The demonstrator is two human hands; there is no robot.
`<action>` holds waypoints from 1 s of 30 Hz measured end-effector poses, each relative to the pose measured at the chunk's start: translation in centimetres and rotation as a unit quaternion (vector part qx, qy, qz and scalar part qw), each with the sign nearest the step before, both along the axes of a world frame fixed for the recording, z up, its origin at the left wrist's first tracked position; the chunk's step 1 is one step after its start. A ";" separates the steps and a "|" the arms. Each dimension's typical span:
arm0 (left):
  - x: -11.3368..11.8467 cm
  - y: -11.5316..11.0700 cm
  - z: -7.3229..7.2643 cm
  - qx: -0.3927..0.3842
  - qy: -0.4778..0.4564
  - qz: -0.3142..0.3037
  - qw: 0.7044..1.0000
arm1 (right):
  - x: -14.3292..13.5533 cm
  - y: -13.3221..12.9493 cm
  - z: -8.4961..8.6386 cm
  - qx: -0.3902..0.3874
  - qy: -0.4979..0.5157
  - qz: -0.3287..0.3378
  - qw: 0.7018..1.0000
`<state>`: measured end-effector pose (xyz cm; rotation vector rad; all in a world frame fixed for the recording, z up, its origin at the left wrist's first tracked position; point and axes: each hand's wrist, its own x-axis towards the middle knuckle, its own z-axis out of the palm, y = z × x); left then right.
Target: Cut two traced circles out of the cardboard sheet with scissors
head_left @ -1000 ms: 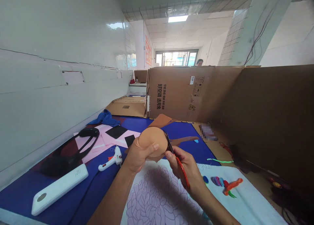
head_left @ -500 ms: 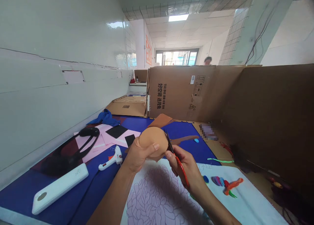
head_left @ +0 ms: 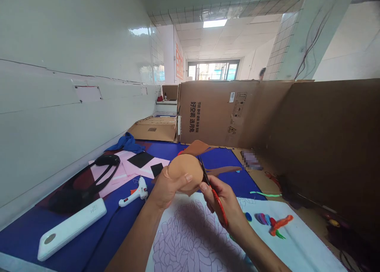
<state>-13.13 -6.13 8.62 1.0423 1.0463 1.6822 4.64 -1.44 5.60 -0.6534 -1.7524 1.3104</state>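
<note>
My left hand (head_left: pixel 169 189) is closed on a round tan disc (head_left: pixel 185 167), thumb pressed across its face. What the disc is made of I cannot tell for sure. My right hand (head_left: pixel 222 197) grips red-handled scissors (head_left: pixel 218 204), their dark blades at the disc's right edge. Brown strips of sheet material (head_left: pixel 197 147) stick out behind the disc, one reaching to the right; how they join it is hidden. Under both hands lies a white sheet with a petal line drawing (head_left: pixel 190 236).
To the left are a hot glue gun (head_left: pixel 135 193), a long white device (head_left: pixel 73 228), pink sheets (head_left: pixel 121 169) with black squares, a black strapped item (head_left: pixel 103 173) and blue cloth (head_left: pixel 127 142). Coloured pieces (head_left: pixel 280 224) lie at right. Cardboard walls (head_left: pixel 213 118) stand behind; a person is partly visible beyond.
My hands, the disc and the scissors stay almost in place. The brown strips behind the disc have shifted slightly. The person in the background has moved right.
</note>
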 end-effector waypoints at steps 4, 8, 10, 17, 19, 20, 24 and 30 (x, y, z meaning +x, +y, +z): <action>0.0 0.0 -0.1 0.009 0.009 -0.006 1.000 | 0.1 -0.1 0.3 0.006 0.007 -0.008 1.000; -0.2 0.1 -0.4 0.012 0.005 -0.021 1.000 | 0.0 -0.1 0.1 -0.008 0.014 0.003 1.000; -0.3 0.1 -0.4 0.010 0.002 -0.026 1.000 | 0.0 -0.1 -0.1 -0.020 0.017 0.008 1.000; -0.2 0.0 -0.1 -0.003 -0.001 -0.020 1.000 | 0.0 0.0 -0.3 -0.025 0.021 0.003 0.999; -0.2 0.0 0.0 -0.006 -0.003 -0.018 1.000 | 0.1 -0.1 -0.1 -0.025 0.018 0.001 1.000; -0.2 0.0 0.0 -0.005 -0.004 -0.019 1.000 | 0.1 -0.2 0.0 -0.025 0.015 -0.001 1.000; -0.2 0.0 -0.1 0.001 -0.006 -0.029 1.000 | 0.1 -0.3 0.1 -0.018 0.008 -0.001 1.000; -0.4 0.0 -0.3 0.005 0.004 -0.027 1.000 | 0.0 -0.1 -0.1 -0.004 0.002 0.002 1.000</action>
